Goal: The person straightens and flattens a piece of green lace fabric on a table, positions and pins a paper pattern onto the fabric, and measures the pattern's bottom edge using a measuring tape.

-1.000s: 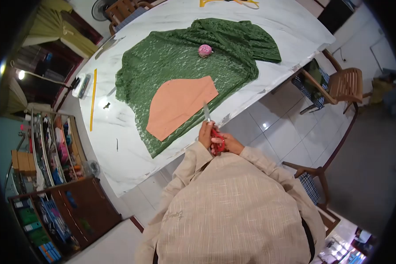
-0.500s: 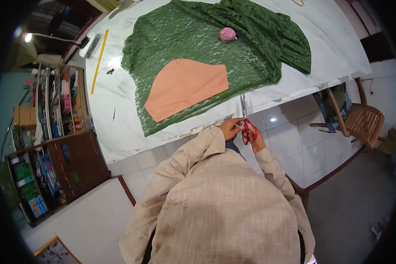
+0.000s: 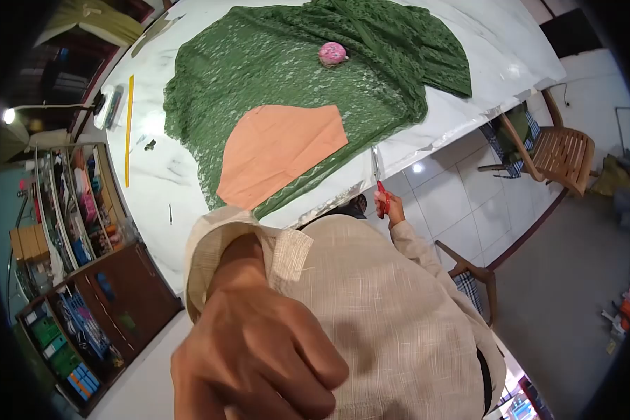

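My left hand [image 3: 259, 350] is raised large and close to the camera, its fingers curled; whatever it may hold is hidden. Near the table's front edge, my right hand [image 3: 389, 204] grips red-handled scissors [image 3: 380, 187], their blades pointing away from me over the edge. Green lace fabric [image 3: 259, 77] is spread on the white table [image 3: 157, 231], bunched toward the right. On the fabric lies a flat orange pattern piece [image 3: 280, 150] with one curved side. A pink round pincushion [image 3: 332, 54] sits on the lace behind it.
A yellow ruler [image 3: 129, 133] and a small dark item [image 3: 150, 145] lie at the table's left. Shelves and a brown cabinet [image 3: 119, 301] stand at the left. A wooden chair [image 3: 556, 157] is at the right, with another chair [image 3: 469, 269] lower down.
My left hand has left the scissors and come up close to the camera. My right hand has moved out to the right, still holding the scissors. The view has shifted.
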Motion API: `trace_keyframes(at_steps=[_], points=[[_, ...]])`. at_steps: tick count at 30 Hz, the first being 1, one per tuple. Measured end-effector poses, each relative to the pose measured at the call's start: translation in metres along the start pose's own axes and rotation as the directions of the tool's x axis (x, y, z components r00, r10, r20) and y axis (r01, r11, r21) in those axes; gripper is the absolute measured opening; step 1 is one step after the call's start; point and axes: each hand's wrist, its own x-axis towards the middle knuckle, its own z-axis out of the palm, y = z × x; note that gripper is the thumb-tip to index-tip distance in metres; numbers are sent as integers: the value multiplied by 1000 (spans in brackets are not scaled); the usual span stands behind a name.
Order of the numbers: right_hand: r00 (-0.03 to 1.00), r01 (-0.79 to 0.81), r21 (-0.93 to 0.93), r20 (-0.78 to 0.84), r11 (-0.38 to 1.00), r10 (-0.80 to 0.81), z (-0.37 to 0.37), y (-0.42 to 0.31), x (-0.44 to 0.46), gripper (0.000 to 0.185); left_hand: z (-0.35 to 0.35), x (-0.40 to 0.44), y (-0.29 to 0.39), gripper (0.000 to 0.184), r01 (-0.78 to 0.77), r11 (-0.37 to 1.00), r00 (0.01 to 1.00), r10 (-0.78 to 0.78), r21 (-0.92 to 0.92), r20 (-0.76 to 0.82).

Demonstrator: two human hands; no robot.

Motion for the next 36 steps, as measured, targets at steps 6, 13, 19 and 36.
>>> trace_keyframes(at_steps=[6, 13, 19, 36], points=[[994, -109, -134, -19, 985, 108, 2, 1, 15, 26, 18, -9, 22, 7, -25, 998, 994, 32, 61, -108], [984, -175, -250, -28, 952, 174, -5, 3, 12, 27, 9, -5, 25, 16, -30, 995, 983, 47, 96, -179], [968, -202, -383, 61, 901, 243, -12, -11, 15, 27, 44, 5, 30, 24, -9, 976, 981, 51, 218, -189], [996, -80, -513, -18, 855, 82, -31, 11, -5, 28, 147, 29, -40, 30, -249, 849, 944, 321, 467, -80]])
